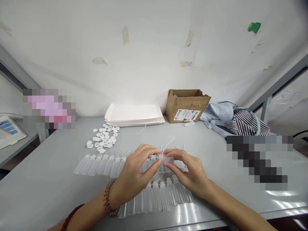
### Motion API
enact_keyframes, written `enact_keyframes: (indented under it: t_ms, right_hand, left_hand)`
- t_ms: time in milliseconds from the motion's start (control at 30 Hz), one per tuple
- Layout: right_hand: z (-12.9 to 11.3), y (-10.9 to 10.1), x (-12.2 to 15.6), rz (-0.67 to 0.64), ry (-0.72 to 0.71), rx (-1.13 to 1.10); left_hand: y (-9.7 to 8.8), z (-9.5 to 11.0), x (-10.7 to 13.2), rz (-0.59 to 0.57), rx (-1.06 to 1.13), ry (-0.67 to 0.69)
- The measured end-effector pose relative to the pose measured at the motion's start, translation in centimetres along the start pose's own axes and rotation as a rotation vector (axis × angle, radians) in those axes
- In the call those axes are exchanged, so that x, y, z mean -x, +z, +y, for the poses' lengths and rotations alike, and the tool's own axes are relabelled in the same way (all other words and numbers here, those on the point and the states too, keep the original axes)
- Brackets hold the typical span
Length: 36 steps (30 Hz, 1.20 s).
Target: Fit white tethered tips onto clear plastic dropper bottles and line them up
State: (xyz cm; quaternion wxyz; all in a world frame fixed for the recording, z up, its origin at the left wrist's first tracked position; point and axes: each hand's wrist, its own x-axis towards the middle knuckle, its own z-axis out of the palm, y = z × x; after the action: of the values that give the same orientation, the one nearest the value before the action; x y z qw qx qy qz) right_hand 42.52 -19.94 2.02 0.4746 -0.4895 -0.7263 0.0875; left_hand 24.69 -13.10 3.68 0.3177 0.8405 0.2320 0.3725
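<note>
Between my two hands, above the rows on the table, is a small translucent plastic bottle point(169, 159) lying sideways. My left hand point(137, 173) pinches its capped end with thumb and forefinger. The bottle's body is gripped by the thumb and fingers of my right hand point(190, 170). A thin pale strap sticks up from the neck. Beneath my hands, more such bottles point(103, 165) lie side by side in two rows, partly hidden by my hands. White caps point(103, 138) are heaped behind the left end of the rows.
Against the wall stand a stack of white envelopes point(134, 115) and an open cardboard box point(187, 106). One loose bottle point(189, 124) lies before the box. Blue and striped cloth point(235, 118) is bunched at the right. Blurred patches cover things at both sides of the grey table point(53, 166).
</note>
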Motion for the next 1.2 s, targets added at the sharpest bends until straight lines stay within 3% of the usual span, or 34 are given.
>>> enact_keyframes:
  t_ms: [367,900,1200]
  right_hand:
    - [0.12,0.15,-0.55,-0.050,-0.130,-0.050]
    - [-0.18,-0.06,-0.32,-0.104,-0.073,-0.049]
    - [-0.03,-0.01,-0.38,-0.137,-0.173,0.001]
  left_hand:
    - [0.31,-0.20,-0.10,-0.064,0.044,-0.070]
    - [0.23,-0.08,-0.04,-0.032,-0.053,0.023]
    - [0.01,0.14,-0.22,-0.069,0.046,-0.142]
